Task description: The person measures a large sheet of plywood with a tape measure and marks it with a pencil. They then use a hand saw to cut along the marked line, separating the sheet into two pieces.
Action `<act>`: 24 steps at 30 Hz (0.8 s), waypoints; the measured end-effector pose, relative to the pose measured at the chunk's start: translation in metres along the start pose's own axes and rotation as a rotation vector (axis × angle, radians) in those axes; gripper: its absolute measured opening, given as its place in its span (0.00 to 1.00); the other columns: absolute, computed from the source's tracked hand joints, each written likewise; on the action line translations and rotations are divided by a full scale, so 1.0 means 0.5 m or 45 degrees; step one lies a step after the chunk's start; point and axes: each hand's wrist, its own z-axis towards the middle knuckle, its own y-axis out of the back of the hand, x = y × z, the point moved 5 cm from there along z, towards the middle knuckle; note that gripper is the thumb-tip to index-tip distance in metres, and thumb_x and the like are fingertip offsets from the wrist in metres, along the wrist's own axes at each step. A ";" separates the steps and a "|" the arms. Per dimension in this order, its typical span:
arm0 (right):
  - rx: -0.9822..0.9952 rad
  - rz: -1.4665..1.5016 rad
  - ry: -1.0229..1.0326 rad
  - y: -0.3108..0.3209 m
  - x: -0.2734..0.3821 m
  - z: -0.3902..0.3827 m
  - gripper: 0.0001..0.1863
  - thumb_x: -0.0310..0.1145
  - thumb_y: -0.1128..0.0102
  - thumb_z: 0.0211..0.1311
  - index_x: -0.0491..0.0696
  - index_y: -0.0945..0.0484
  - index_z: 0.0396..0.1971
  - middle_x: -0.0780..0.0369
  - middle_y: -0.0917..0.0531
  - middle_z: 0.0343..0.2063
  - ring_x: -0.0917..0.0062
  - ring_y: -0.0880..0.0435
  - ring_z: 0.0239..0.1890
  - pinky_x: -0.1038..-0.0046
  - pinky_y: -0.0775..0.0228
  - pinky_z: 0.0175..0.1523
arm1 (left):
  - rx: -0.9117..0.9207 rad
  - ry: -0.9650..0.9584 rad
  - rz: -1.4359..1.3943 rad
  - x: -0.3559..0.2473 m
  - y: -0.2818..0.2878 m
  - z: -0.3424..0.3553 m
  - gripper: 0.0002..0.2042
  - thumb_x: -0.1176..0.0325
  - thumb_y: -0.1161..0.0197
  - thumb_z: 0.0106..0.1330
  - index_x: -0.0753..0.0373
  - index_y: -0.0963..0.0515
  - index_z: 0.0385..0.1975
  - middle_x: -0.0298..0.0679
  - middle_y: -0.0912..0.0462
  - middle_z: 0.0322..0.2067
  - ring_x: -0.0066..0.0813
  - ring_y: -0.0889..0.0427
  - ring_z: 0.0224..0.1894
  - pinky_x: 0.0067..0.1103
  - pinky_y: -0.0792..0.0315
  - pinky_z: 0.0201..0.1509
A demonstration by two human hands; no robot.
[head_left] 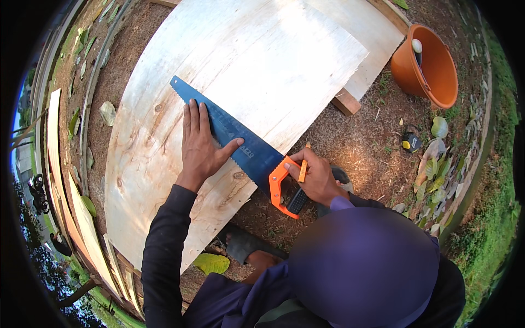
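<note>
- Right hand (319, 177): its fingers pinch a pencil (303, 171) beside the saw's orange handle (277, 187). A light, steady grip should serve, with the pencil tip tight to the straight back edge.
- The saw (227, 126) lies flat across the sheet (143, 158), from near right to far left, teeth toward the near left. Its handle overhangs the sheet's edge, so a knock there could swing it off line.
- Left hand (201, 147): fingers fairly wide, pressed flat on the blade, enclosing nothing. Firm, even pressure seems right; the hand crosses the teeth, so it should press down, not slide.
- Near side: a sandalled foot (246, 244) stands close to the sheet's edge, beside a yellow leaf (212, 263); footing looks tight.
- Left: wood strips (85, 227) lie clear of the work.
- Right: a tape (411, 142) lies well apart.
- Far right: a wood block (346, 102) juts from under the sheet; the orange bucket (404, 68) stands beyond, out of the way.
</note>
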 end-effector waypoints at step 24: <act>-0.097 0.101 0.494 0.039 0.132 0.137 0.09 0.31 0.43 0.73 0.40 0.28 0.43 0.58 0.18 0.26 0.75 0.18 0.27 0.68 0.27 0.32 | -0.059 -0.028 -0.076 0.001 -0.002 -0.003 0.63 0.29 0.31 0.57 0.77 0.51 0.77 0.65 0.57 0.79 0.60 0.62 0.83 0.44 0.58 0.84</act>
